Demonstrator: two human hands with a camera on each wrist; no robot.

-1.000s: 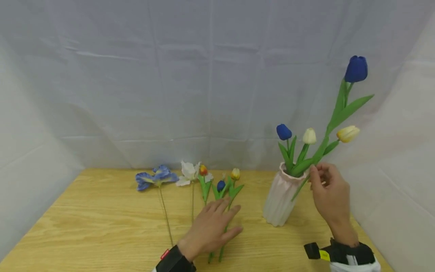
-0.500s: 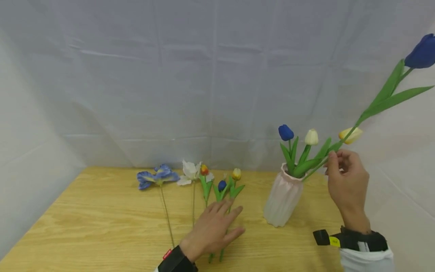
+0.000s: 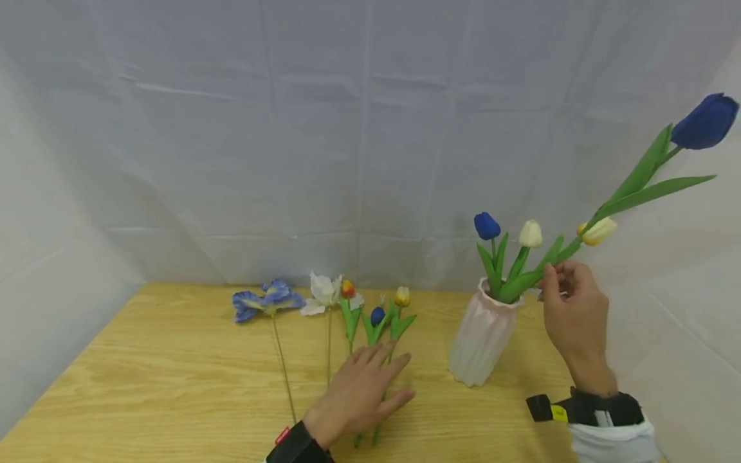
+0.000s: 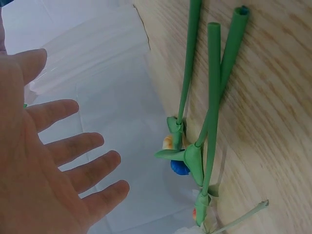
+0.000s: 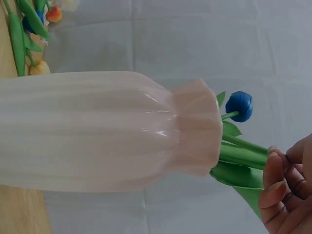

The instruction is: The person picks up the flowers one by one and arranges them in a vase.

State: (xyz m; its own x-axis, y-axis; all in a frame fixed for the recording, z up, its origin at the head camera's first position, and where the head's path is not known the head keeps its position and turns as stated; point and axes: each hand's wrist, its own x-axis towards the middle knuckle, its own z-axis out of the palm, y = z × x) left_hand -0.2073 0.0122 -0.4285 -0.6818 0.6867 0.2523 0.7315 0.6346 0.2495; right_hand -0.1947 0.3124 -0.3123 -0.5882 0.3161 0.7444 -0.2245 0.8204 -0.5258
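Observation:
My right hand [image 3: 576,315] pinches the stem of a large blue tulip [image 3: 704,122] between thumb and fingers. The tulip leans far to the right, and its stem runs down to the mouth of a pleated pink-white vase [image 3: 480,341]. In the right wrist view, fingertips [image 5: 274,168] hold green stems just outside the vase's wavy rim [image 5: 202,129]. A smaller blue tulip [image 3: 487,226], a white tulip [image 3: 530,233] and a yellow-white tulip [image 3: 599,231] stand in the vase. My left hand [image 3: 361,389], fingers straight and spread, is over the stems of tulips lying on the table.
Lying on the wooden table [image 3: 191,373] are an orange-red tulip [image 3: 347,289], a small blue tulip [image 3: 377,316] and a yellow tulip [image 3: 402,296]. Left of them lie a white flower [image 3: 322,292] and a blue-violet flower [image 3: 269,302]. A pale cloth [image 3: 359,128] hangs behind.
The large blue tulip has tilted rightward, and its lower stem end has gone from in front of the vase to its mouth. My right hand swung right, then lowered back left. My left hand stays put.

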